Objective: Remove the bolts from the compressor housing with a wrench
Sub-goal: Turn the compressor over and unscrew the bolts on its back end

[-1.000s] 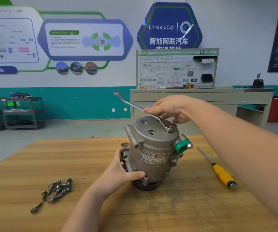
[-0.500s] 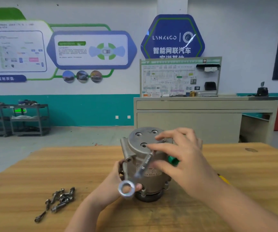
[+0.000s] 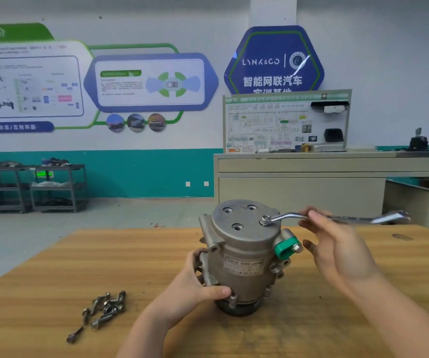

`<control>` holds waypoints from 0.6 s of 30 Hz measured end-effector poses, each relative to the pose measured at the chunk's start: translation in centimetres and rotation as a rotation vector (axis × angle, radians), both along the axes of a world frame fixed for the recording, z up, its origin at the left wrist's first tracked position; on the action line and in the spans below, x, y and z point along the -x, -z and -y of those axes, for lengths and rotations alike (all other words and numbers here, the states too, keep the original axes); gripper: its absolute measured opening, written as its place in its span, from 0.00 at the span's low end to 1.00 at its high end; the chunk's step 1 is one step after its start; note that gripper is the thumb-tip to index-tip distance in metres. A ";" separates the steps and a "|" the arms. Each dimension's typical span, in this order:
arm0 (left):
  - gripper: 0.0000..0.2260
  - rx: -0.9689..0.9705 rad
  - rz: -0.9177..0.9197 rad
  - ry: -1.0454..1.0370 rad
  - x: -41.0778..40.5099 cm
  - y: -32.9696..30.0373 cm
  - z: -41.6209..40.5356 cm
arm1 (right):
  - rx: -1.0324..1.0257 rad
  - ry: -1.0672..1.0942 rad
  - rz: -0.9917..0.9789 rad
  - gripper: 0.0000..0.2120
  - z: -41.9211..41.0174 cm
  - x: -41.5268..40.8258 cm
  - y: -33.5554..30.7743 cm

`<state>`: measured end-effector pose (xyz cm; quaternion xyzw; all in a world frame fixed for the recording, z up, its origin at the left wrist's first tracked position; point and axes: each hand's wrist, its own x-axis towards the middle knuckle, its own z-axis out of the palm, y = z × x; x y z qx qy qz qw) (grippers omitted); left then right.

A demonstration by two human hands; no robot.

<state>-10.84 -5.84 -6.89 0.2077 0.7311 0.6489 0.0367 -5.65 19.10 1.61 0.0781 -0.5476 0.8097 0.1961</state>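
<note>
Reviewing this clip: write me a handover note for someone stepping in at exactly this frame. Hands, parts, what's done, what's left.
Left hand: grips the lower left side of the compressor housing, steadying it upright on the wooden table.
Right hand: fingers pinch the shank of the wrench, handle pointing right.
Wrench ring end sits over a bolt on the right of the housing's top face.
Done: a pile of loose bolts lies on the table left of the housing; three top holes look empty.
Left: turn out the bolt under the wrench, then check the other sides, which are hidden here.
</note>
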 end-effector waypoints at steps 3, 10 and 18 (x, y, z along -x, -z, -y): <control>0.45 0.005 -0.010 -0.022 0.1 0.1 0.0 | -0.023 -0.038 0.162 0.09 -0.2 1.8 -1.9; 0.43 0.038 -0.052 -0.047 0.4 0.3 -0.4 | -0.595 0.057 0.446 0.06 3.3 6.0 -8.1; 0.33 0.092 -0.093 -0.105 0.0 0.0 -0.6 | -1.503 0.646 -0.025 0.07 10.5 3.1 -6.1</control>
